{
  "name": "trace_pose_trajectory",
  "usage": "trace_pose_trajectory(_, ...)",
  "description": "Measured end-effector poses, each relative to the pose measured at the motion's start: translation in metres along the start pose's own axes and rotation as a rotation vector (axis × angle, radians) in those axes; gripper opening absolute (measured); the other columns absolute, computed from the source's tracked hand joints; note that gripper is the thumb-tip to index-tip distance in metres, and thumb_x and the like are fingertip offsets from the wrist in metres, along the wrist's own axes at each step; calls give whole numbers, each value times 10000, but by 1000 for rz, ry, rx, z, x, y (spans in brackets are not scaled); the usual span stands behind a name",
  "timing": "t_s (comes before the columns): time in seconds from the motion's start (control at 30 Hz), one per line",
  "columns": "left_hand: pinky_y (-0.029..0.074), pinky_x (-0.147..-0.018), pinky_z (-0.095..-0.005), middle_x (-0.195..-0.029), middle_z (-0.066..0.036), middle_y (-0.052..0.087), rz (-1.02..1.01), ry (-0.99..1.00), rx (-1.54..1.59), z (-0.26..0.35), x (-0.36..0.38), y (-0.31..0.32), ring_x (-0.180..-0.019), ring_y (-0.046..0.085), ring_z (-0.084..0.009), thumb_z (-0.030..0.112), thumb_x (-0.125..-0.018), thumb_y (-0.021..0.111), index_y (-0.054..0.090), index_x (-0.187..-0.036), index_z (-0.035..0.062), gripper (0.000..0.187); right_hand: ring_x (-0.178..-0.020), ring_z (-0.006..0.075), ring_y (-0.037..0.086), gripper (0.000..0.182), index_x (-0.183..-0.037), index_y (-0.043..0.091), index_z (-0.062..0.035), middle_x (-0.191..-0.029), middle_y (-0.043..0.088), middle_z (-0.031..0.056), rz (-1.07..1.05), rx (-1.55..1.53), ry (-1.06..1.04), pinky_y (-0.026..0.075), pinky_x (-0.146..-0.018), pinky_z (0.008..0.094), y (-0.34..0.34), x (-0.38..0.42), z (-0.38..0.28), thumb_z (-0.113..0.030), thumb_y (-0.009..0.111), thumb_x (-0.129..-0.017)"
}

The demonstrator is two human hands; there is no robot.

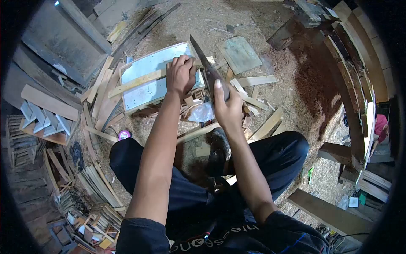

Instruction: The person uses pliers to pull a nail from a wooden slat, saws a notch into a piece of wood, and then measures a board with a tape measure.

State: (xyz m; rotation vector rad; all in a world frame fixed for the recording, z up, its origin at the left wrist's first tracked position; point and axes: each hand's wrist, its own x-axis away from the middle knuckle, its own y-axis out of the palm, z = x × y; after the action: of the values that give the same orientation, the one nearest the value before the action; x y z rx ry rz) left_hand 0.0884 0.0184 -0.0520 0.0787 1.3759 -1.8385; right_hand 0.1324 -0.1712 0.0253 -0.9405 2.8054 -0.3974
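Note:
My right hand (227,103) is wrapped round the handle of a handsaw (203,57), its thumb on top and the blade pointing up and away. The blade lies across a light wooden strip (141,80) near its right end. With curled fingers, my left hand (181,75) presses that strip down, just left of the blade. Under the strip is a pale blue panel with a wooden frame (148,94), raised off the ground. What supports the panel is mostly hidden.
Wood offcuts and a clear plastic bag (201,112) lie below the panel. A purple tape measure (124,135) rests near my left knee. Stacked boards (99,186) stand at the left. A person in red (381,127) is at the far right.

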Motion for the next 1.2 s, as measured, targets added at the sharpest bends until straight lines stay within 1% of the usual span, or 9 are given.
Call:
trace_pose_trajectory(0.1, 441, -901, -445, -1096, -77, 640, -1, -25, -24, 1, -3, 2, -1050, 574, -298, 296, -888, 675, 732, -1066, 81, 285, -564, 66, 460, 360, -918, 663, 28, -593, 520, 1, 117, -97, -52, 384, -513, 270, 0, 33, 14, -320, 620, -1002)
trace_pose_trajectory(0.17, 418, -903, -460, -1109, -43, 627, 7, -25, -14, -4, -3, 6, -1085, 560, -266, 311, -888, 677, 730, -1076, 102, 287, -557, 61, 426, 344, -857, 647, 18, -597, 488, -27, 132, -95, -22, 357, -501, 270, -8, 62, 9, -291, 619, -1005)
trace_pose_trajectory(0.33, 422, -895, -464, -1111, -41, 639, 5, -28, -5, -2, -2, 5, -1078, 564, -267, 291, -881, 682, 726, -1073, 96, 278, -592, 57, 396, 406, -737, 553, -15, -618, 435, -43, 16, -205, 100, 328, -526, 266, -25, 118, 66, -292, 551, -1034)
trace_pose_trajectory(0.43, 428, -896, -469, -1129, -40, 644, 12, -31, 10, -3, -2, 4, -1083, 568, -271, 260, -879, 676, 721, -1082, 95, 266, -560, 40, 371, 434, -731, 546, -38, -617, 443, -56, 62, -200, 62, 274, -510, 247, -21, 110, 67, -317, 489, -1059)
trace_pose_trajectory(0.57, 435, -934, -471, -1188, -68, 652, -15, -112, -93, -5, -12, 3, -1128, 573, -294, 249, -892, 685, 717, -1143, 103, 292, -554, 42, 369, 432, -732, 545, -39, -616, 440, -56, 80, -236, 101, 272, -509, 245, -13, 95, 66, -313, 487, -1061)
trace_pose_trajectory(0.73, 436, -933, -462, -1154, -38, 660, -22, -121, -9, 0, -8, -1, -1107, 581, -275, 236, -864, 727, 732, -1118, 108, 285, -545, 43, 375, 420, -722, 540, -51, -617, 455, -47, -121, -291, 141, 272, -503, 238, -36, 105, 56, -283, 476, -1066)
trace_pose_trajectory(0.83, 440, -916, -452, -1131, -25, 662, -20, -76, 21, 2, 0, -4, -1086, 584, -267, 236, -837, 761, 739, -1111, 114, 301, -536, 47, 367, 426, -713, 532, -55, -615, 461, -37, -124, -446, 243, 270, -500, 235, -37, 115, 42, -276, 466, -1070)
trace_pose_trajectory(0.87, 435, -915, -439, -1120, -23, 658, -19, -80, 20, 3, 1, -4, -1075, 581, -265, 250, -829, 774, 738, -1120, 118, 322, -585, 29, 354, 412, -712, 510, -47, -636, 421, -70, -127, -476, 227, 279, -517, 240, -33, 115, 42, -241, 480, -1074)
trace_pose_trajectory(1.2, 427, -920, -452, -1112, -29, 660, -45, -76, 12, -1, -6, -5, -1080, 575, -268, 279, -836, 751, 728, -1097, 105, 314, -568, 38, 358, 455, -666, 492, -37, -606, 420, -65, -40, -384, 172, 284, -500, 255, -31, 119, 46, -261, 506, -1062)
